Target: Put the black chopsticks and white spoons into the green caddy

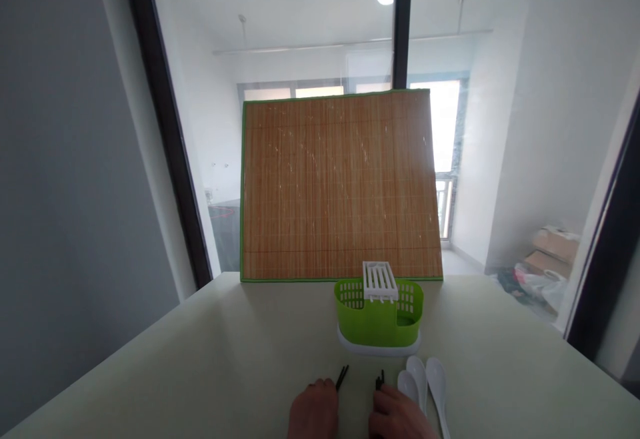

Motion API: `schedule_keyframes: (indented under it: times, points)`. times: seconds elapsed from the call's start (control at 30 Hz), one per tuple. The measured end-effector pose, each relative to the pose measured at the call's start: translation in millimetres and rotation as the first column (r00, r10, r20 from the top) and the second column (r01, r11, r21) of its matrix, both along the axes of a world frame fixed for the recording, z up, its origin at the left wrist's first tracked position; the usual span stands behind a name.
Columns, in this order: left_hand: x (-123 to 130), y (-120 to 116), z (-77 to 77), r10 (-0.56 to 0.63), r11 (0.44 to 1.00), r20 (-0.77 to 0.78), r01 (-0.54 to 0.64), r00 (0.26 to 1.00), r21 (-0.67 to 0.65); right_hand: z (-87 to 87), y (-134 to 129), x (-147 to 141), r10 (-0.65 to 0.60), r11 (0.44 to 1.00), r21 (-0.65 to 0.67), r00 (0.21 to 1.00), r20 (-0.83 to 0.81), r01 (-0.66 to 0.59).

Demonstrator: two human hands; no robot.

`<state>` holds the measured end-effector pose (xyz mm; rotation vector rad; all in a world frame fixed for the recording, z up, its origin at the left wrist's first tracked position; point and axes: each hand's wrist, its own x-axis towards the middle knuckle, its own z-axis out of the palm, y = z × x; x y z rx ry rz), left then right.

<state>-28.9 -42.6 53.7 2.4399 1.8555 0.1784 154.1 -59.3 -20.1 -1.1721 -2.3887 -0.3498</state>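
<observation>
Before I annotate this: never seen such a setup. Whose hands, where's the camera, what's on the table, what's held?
There is no robot here, just a person's two bare hands. The single picture comes from a camera worn on the head, looking forward and down. The left hand holds thin dark sticks, their ends poking out past the fingers; the right hand holds more dark sticks. Beside the right hand lie three white spoons. Further back on the pale table stands a green basket on a white base, with a white slatted piece across its middle. Behind it a bamboo mat stands upright.
</observation>
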Motion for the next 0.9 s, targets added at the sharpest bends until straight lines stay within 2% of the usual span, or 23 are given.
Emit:
schedule_keyframes:
  times: [0.07,0.13,0.23,0.3,0.4,0.47,0.53,0.6,0.7,0.8,0.9]
  points:
    - [-1.1,-1.4,8.3,-0.008,1.0,-0.029,0.008,1.0,-0.001,-1.1,1.2,2.3,-0.005,1.0,0.007,1.0,-0.005,0.005]
    - [-3.2,-3.2,20.5,-0.018,1.0,0.005,0.018,1.0,-0.006,-3.2,3.4,4.0,-0.007,1.0,0.027,1.0,-0.005,0.007]
    - [-6.8,-4.2,42.2,-0.085,0.996,0.241,0.079,0.967,0.035,-4.8,6.3,5.7,-0.002,1.0,0.027,1.0,-0.029,0.002]
    - [-7.9,-3.5,55.8,-0.16,0.987,0.482,0.143,0.861,0.073,-2.6,6.5,6.6,0.014,1.0,0.016,0.999,-0.053,-0.013]
    - [-5.9,-3.8,71.8,-0.209,0.975,0.788,0.189,0.579,0.12,6.3,2.8,7.5,0.039,0.998,-0.038,0.996,-0.076,-0.042]
    - [-2.9,-7.1,77.9,-0.204,0.974,0.88,0.183,0.429,0.137,14.1,-1.3,6.9,0.033,0.992,-0.115,0.991,-0.129,-0.048]
    - [0.3,-12.5,79.4,-0.216,0.97,0.908,0.181,0.359,0.159,20.7,-5.2,5.0,0.031,0.977,-0.2,0.978,-0.208,-0.074]
    - [3.0,-18.5,76.2,-0.248,0.964,0.906,0.184,0.343,0.194,25.1,-7.9,2.4,0.05,0.963,-0.242,0.959,-0.281,-0.121]
    - [5.8,-25.4,67.2,-0.283,0.955,0.888,0.192,0.362,0.226,27.4,-9.7,-1.2,0.104,0.96,-0.214,0.937,-0.332,-0.182]
    - [7.9,-29.0,60.9,-0.294,0.947,0.879,0.237,0.374,0.216,28.0,-10.5,-3.2,0.108,0.974,-0.152,0.931,-0.349,-0.17]
    - [10.5,-31.3,60.6,-0.285,0.939,0.891,0.288,0.353,0.187,28.1,-10.2,-4.4,0.098,0.987,-0.084,0.929,-0.356,-0.137]
